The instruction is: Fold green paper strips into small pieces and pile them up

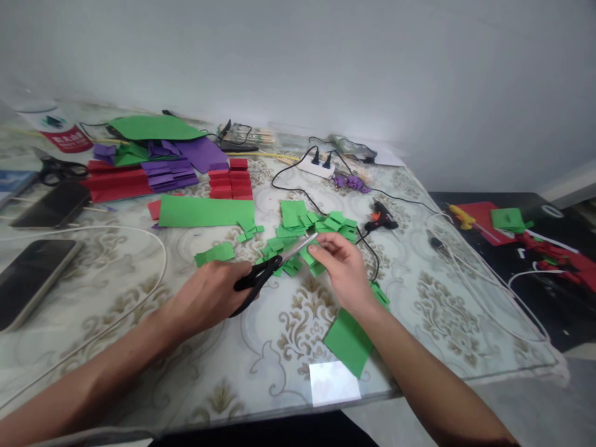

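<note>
My left hand (pixel 214 292) is closed around the black handles of a pair of scissors (pixel 265 273), whose silver blades point up and to the right. The blade tips reach a small piece of green paper (pixel 305 256) that my right hand (pixel 342 267) pinches between thumb and fingers. Under and behind the blades lies a loose pile of cut green paper pieces (pixel 284 233). A larger green paper piece (pixel 350 344) rests by my right forearm. Farther left, a long green paper strip (pixel 205 211) lies flat.
Folded red paper (pixel 231 181), purple paper (pixel 170 174) and a cup (pixel 65 130) stand at the back left. Two phones (pixel 35 279) lie left. A power strip (pixel 316 166) and a black glue gun (pixel 382 217) are behind my right hand. White cables (pixel 484 310) cross the right side.
</note>
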The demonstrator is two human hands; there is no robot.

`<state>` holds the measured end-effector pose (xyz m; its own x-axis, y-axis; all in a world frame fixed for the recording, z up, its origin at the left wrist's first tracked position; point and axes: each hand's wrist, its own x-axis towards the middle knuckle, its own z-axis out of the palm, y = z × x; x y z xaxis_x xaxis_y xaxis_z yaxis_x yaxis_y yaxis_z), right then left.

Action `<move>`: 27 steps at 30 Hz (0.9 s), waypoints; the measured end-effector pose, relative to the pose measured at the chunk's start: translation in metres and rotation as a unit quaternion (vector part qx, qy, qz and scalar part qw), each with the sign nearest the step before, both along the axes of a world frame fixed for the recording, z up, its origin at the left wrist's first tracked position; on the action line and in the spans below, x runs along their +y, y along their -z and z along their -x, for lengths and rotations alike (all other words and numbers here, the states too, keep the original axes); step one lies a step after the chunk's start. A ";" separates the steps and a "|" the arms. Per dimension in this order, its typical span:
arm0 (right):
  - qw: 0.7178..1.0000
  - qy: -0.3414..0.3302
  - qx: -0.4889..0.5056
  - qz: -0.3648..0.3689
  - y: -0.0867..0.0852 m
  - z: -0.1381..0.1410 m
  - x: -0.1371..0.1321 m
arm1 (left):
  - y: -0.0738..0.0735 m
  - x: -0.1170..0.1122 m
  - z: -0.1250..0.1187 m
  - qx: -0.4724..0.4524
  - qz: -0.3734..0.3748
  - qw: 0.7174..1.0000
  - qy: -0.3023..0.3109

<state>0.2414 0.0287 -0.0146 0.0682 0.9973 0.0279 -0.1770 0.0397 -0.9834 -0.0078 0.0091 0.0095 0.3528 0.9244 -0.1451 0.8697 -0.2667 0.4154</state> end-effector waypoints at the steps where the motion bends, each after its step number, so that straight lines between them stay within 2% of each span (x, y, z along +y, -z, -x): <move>1: 1.000 0.001 -0.002 0.004 0.000 0.000 0.000 | -0.001 0.001 0.000 0.002 -0.008 1.000 -0.010; 6: 0.999 -0.032 -0.008 0.032 0.000 0.002 -0.002 | -0.004 0.008 0.003 0.061 -0.039 0.995 -0.064; 13: 0.990 -0.090 0.012 0.110 -0.004 0.007 -0.007 | 0.001 0.014 0.008 0.132 -0.056 0.986 -0.081; 20: 0.985 -0.125 -0.052 0.109 -0.003 0.009 -0.011 | 0.006 0.013 0.008 0.151 -0.074 0.982 -0.090; 27: 0.989 -0.108 -0.066 0.080 -0.003 0.012 -0.016 | 0.011 0.010 0.010 0.143 -0.128 0.979 -0.072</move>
